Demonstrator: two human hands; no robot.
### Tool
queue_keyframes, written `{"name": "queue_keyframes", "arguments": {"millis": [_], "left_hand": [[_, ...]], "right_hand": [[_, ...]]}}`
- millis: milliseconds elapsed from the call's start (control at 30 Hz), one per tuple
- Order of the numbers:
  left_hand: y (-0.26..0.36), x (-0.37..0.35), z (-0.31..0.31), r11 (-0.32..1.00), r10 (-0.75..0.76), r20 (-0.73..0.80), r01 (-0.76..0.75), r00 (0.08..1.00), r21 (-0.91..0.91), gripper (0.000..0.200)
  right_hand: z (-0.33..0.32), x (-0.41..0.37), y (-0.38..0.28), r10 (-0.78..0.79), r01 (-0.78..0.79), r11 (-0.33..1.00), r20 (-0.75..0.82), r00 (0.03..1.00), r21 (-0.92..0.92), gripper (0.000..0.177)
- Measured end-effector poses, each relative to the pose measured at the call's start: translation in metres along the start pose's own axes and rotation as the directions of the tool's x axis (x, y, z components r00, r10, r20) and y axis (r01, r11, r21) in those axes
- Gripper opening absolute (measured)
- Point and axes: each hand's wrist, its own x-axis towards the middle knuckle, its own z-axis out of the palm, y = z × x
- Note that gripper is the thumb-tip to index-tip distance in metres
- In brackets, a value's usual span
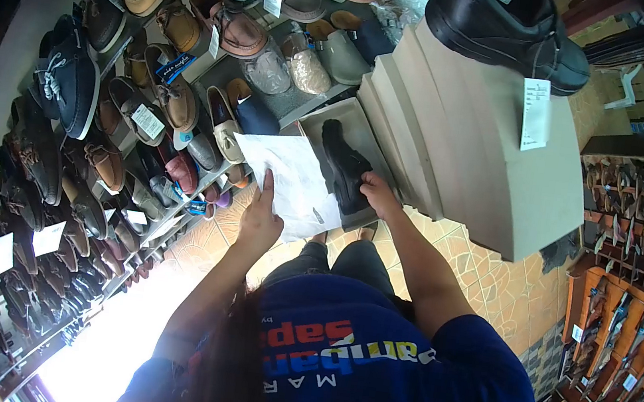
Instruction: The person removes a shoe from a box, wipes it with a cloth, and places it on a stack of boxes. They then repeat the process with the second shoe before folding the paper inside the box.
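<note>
An open shoe box (317,122) sits in front of me with a black shoe (340,163) lying inside it. My right hand (378,193) rests on the near end of that shoe, fingers closed over it. My left hand (259,219) holds the near edge of a sheet of white wrapping paper (291,175), which spreads over the left side of the box. Both my arms reach forward from my blue printed shirt (366,367).
A stack of beige shoe boxes (464,154) stands to the right of the open box, topped by a black shoe (508,27) with a hanging price tag (535,115). Shelves packed with tagged shoes (132,113) fill the left. Sandal racks (631,239) line the right, above tiled floor (489,278).
</note>
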Motion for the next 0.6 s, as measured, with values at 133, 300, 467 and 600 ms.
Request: {"name": "queue_keyframes", "arguments": {"millis": [133, 300, 467, 600], "left_hand": [[0.002, -0.001, -0.004, 0.997, -0.076, 0.073, 0.076, 0.994, 0.004, 0.090], [0.005, -0.002, 0.003, 1.000, -0.017, 0.118, 0.019, 0.993, -0.019, 0.090], [0.024, 0.009, 0.004, 0.969, 0.134, 0.090, -0.111, 0.987, -0.219, 0.087], [0.043, 0.043, 0.028, 0.887, 0.252, 0.063, -0.205, 0.966, -0.415, 0.087]], "right_hand": [[-0.002, 0.023, 0.048, 0.128, -0.128, 0.992, 0.089, 0.988, -0.004, 0.021], [0.000, 0.030, 0.065, 0.254, -0.247, 0.931, -0.012, 0.967, -0.269, 0.030], [-0.003, 0.020, 0.032, 0.213, -0.209, 0.898, -0.034, 0.977, -0.386, 0.046], [-0.010, 0.003, 0.035, 0.058, -0.101, 0.946, -0.144, 0.988, -0.308, 0.057]]}}
